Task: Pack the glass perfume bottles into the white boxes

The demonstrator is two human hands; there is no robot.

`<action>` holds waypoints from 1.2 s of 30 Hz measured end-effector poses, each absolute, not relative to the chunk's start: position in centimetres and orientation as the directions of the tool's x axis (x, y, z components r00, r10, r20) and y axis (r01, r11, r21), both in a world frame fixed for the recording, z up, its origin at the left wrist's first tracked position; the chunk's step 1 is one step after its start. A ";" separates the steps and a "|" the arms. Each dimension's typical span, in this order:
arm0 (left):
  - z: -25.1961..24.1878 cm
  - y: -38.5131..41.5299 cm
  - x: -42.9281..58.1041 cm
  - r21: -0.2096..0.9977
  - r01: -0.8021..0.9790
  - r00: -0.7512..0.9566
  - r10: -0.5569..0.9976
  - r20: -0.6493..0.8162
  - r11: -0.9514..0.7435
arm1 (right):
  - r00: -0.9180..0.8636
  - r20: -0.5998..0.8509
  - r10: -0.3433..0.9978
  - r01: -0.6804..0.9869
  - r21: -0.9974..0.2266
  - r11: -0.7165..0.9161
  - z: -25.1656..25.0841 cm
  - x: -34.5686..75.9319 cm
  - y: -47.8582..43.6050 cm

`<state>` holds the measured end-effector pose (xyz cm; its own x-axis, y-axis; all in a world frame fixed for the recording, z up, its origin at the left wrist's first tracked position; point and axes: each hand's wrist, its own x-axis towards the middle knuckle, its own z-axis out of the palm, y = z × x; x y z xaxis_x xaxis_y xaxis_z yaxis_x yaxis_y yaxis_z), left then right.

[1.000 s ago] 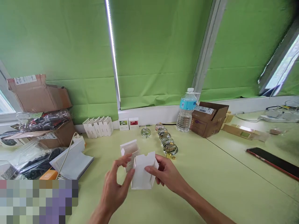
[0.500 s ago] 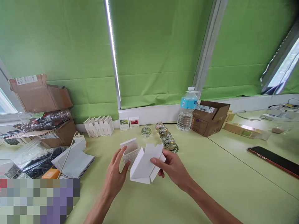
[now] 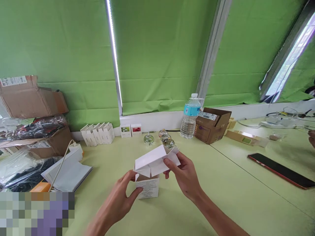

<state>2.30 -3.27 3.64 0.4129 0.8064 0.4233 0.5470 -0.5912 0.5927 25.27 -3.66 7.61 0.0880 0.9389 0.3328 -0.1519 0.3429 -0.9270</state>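
Note:
A small white carton (image 3: 149,189) with printed text stands on the table, its top open. My left hand (image 3: 120,196) has thumb and fingers closed around the carton's left side. In my right hand (image 3: 184,173) is a plain white folded cardboard piece (image 3: 152,160), pinched at its right end between thumb and fingers. This piece lies tilted over the carton's mouth, its left end lower and near my left fingertips; it hides part of the opening. Beyond it are a round glass ornament (image 3: 148,139) and a row of similar ornaments (image 3: 168,141), partly covered by the cardboard.
Several open white cartons (image 3: 97,134) stand at the back left, beside two small picture boxes (image 3: 131,130). A water bottle (image 3: 190,118) and a brown cardboard box (image 3: 211,126) are behind. A phone (image 3: 280,170) lies right; papers (image 3: 70,173) and stacked boxes (image 3: 46,141) lie left.
The folded cardboard has turned from steep to nearly level and now lies across the carton's top. The carton has come nearer and stands more upright. My view has shifted slightly right.

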 end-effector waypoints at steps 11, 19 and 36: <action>2.5 -2.8 2.1 0.616 0.475 0.357 0.778 0.518 -0.628 | 0.021 0.363 0.931 0.080 -0.929 0.361 7.4 26.3 -3.0; 2.4 -2.8 1.8 0.511 0.542 0.423 0.742 0.521 -0.667 | -0.021 0.412 0.911 0.157 -0.898 0.410 7.8 26.1 -3.7; 3.1 -3.2 1.9 0.412 0.611 0.467 0.728 0.502 -0.676 | -0.006 0.717 0.697 0.360 -0.648 0.671 7.6 25.3 -4.7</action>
<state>1.87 -3.18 3.08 0.4667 0.7280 0.5022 0.6107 -0.6760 0.4124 25.30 -4.73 7.59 -0.0062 0.6966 0.7174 0.3601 0.6708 -0.6483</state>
